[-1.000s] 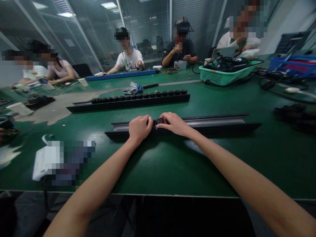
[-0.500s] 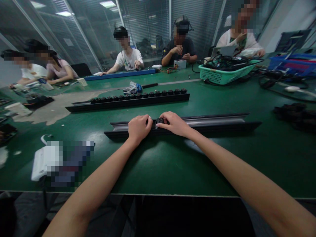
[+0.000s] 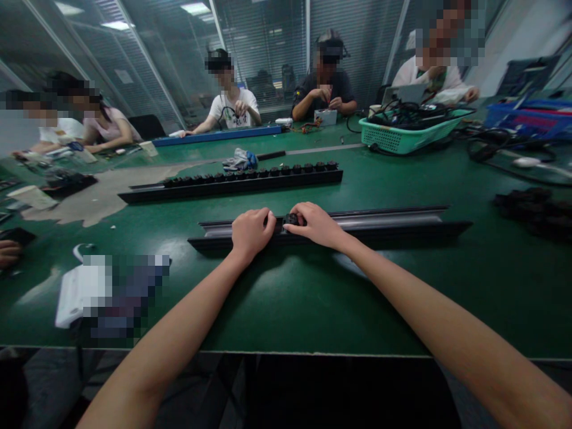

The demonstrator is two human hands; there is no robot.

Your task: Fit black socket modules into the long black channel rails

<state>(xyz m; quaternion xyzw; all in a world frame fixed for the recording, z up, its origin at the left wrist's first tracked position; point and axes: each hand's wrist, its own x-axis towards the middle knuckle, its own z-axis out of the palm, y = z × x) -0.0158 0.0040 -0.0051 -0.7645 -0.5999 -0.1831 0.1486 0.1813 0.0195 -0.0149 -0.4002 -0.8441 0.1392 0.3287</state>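
A long black channel-shaped rail (image 3: 393,221) lies across the table before me. My left hand (image 3: 251,232) is closed over it left of its middle, fingers curled into the trough and thumb toward the right; the fingertips are hidden. Just to the right, my right hand (image 3: 315,223) pinches a small black block (image 3: 291,220), like a socket module, between thumb and fingers. The block sits in or on the trough; how deep, I cannot tell. A second black rail (image 3: 236,184) lies farther back, with a row of several similar black blocks along it.
Grey-blue gloves (image 3: 241,159) lie behind the second rail. A green basket (image 3: 411,138) of cables stands back right, and a dark heap (image 3: 536,208) lies at the right. A white object (image 3: 74,295) lies front left. Several people sit around the table.
My hands and the rail hold almost the same place. Another person's hand has come into view at the left edge. Across the table, a co-worker has raised a hand.
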